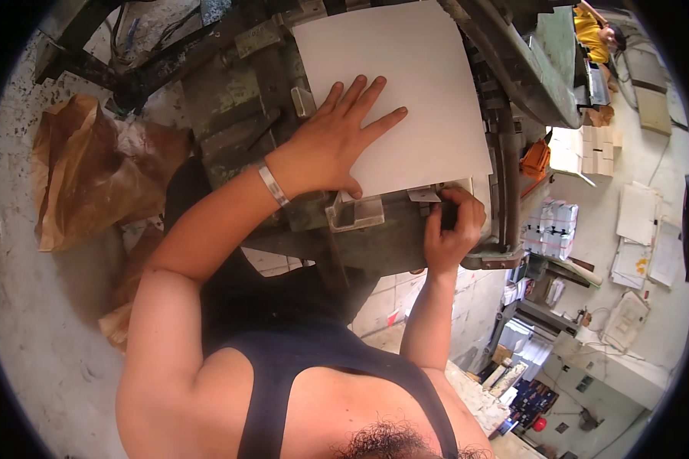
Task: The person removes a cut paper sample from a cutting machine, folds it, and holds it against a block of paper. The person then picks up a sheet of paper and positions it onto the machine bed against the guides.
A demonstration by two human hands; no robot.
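A large white sheet of paper, or a stack of them, lies on the bed of a worn green machine. My left hand rests on the sheet's left part, palm down with fingers spread. By the near right corner of the paper, my right hand has its fingers curled and thumb brought in beside a small flat metal piece. What lies between those fingertips, if anything, is hidden. A pale metal guide block sits at the paper's near edge, close to my left thumb.
A heavy green machine part stands along the paper's right side. Crumpled brown paper lies on the floor at left. Wrapped bundles, cartons and an orange object are at right. Another person is at the far right.
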